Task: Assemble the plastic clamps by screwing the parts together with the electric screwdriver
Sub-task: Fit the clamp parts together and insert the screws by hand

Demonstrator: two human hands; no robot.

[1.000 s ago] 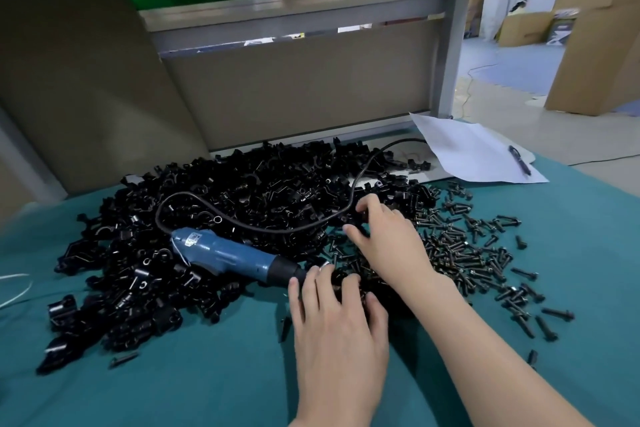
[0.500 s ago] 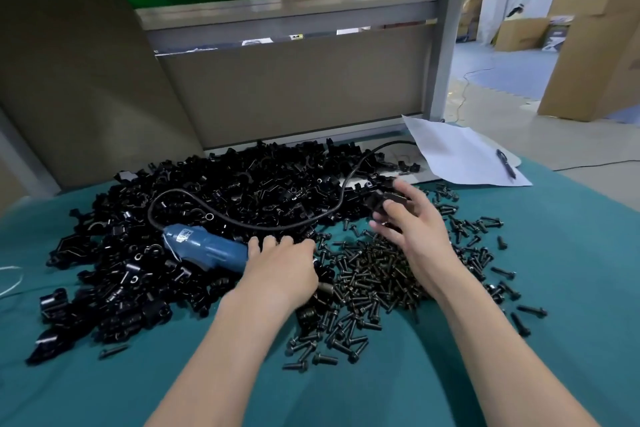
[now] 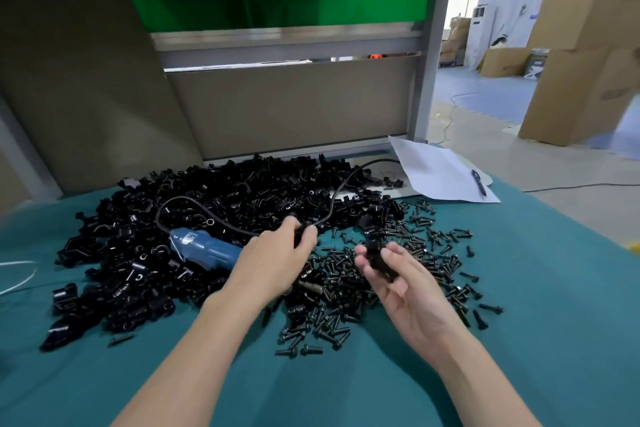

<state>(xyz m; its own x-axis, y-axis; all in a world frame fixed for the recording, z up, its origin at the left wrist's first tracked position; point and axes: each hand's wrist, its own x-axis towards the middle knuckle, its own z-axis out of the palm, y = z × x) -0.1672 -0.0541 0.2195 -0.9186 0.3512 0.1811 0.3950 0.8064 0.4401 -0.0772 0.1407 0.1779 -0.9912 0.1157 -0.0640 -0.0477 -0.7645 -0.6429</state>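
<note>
Teal cloth table (image 3: 526, 291), matte. Left hand (image 3: 273, 264) palm down, just right of the smooth blue electric screwdriver (image 3: 207, 250), fingers curled, pinching a black piece (image 3: 300, 234) at the near edge of the glossy black clamp heap (image 3: 225, 205). Right hand (image 3: 412, 295) palm up above the threaded screws (image 3: 332, 305), fingers half-curled round a blocky black clamp part (image 3: 381, 258).

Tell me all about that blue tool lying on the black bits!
The electric screwdriver has a blue, plastic-looking body with a pale label near its rear. It lies on its side on the pile of black clamp parts, rear pointing left. A black cord leaves the rear, loops over the pile and runs toward the white paper. The left hand lies across its front end, hiding most of it.
</note>
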